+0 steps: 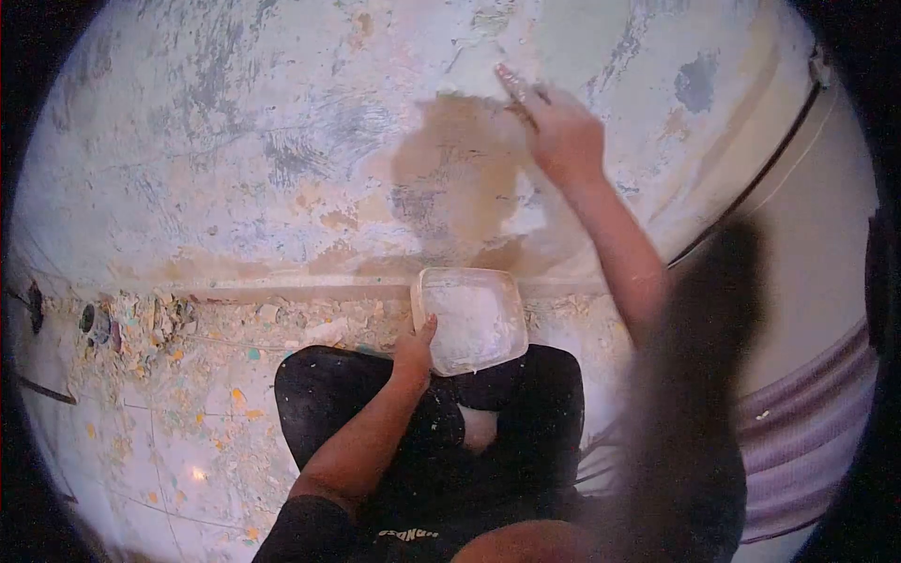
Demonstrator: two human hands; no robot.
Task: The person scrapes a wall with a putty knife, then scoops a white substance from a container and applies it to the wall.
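Note:
My left hand (413,357) grips the left side of a square, translucent plastic tub (519,349), its thumb over the rim. White paste (465,314) coats the inside of the tub, which rests above my crossed legs. Up at the patchy wall (310,122), my right hand (563,131) reaches out with fingers stretched and apart. Whitish residue shows on its fingertips, and I make out no tool in it. The fingertips are at or very near the wall, right of a bare brownish patch (460,159).
Flakes and crumbled debris (160,328) line the foot of the wall and scatter over the tiled floor (188,441). A dark cable (765,174) runs down the right side. Purple striped fabric (807,403) lies at lower right.

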